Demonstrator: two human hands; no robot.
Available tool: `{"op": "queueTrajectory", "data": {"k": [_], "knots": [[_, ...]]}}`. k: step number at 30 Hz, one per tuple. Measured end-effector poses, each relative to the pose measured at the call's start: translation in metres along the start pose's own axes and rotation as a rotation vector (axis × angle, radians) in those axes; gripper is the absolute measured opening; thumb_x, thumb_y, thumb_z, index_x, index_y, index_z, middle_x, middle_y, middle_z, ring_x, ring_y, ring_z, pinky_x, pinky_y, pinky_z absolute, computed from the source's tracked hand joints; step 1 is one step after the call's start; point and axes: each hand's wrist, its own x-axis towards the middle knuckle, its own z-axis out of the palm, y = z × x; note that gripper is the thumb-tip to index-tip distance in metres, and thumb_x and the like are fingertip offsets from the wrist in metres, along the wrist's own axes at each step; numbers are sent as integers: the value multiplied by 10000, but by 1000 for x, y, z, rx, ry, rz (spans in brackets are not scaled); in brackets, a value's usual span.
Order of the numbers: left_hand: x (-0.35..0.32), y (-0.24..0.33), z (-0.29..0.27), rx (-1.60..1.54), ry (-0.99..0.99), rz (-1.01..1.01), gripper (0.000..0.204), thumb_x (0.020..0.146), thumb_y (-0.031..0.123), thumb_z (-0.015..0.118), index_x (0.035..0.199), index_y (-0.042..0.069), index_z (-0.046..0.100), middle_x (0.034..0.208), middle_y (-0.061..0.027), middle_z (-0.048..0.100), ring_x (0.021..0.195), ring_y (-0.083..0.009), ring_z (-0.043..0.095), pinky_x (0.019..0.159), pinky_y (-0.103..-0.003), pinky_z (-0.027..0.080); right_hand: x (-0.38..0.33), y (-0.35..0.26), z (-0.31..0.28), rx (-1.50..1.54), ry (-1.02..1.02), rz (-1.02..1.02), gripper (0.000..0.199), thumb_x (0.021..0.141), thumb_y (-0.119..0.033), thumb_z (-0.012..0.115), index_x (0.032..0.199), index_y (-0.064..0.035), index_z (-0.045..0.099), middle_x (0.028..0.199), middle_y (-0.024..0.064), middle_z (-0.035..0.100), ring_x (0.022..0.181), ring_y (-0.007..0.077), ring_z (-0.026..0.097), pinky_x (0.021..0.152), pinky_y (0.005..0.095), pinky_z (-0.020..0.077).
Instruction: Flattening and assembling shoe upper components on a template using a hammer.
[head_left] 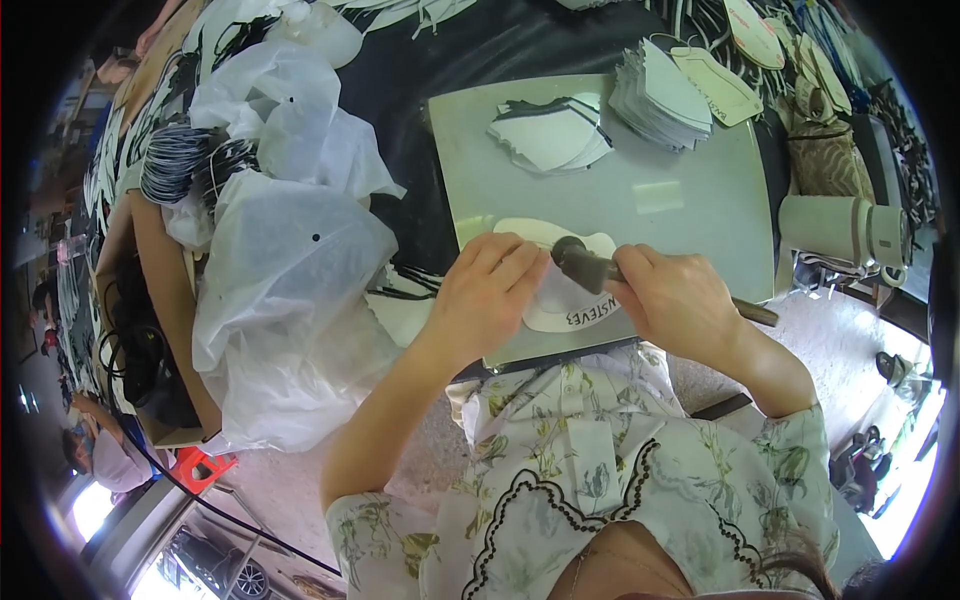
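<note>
head view: white plastic bags [290, 270] left of insole [560, 290], cutout stacks [660, 95] beyond

A small shoe-making workshop: stacks of cut insole pieces [662, 92] on a grey board [690, 200], bundles of black-and-white straps [180, 165], and plastic bags [290, 270] of parts crowd the dark worktop [480, 50].

White insole [560, 300] with black lettering, dark grey hammer [585, 265], pale grey-green board [680, 190], floral cream blouse [600, 470].
</note>
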Motion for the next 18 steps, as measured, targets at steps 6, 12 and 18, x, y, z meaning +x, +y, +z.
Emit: {"op": "queueTrajectory", "data": {"k": [6,12,18], "knots": [[-3,2,-2,-59,23,-86,389,732,5,698,1119,21,657,1114,-72,622,1057,-286,586,888,-412,501,3,-1,5,-80,-115,56,325,984,-315,579,896,-5,538,685,130,627,555,324,646,497,410,506],[-8,5,-1,4,7,-89,392,736,13,690,1126,16,653,1131,-86,619,1060,-292,590,868,-412,516,1,1,7,-50,-94,74,267,944,-253,631,900,-20,507,688,123,596,563,347,615,503,429,480],[-6,6,-3,89,-1,-43,371,734,20,685,1103,-1,658,1133,-93,615,1053,-285,594,850,-400,527,3,3,1,59,173,-5,305,973,-296,599,883,-15,522,691,118,618,558,315,640,491,408,501]]}}
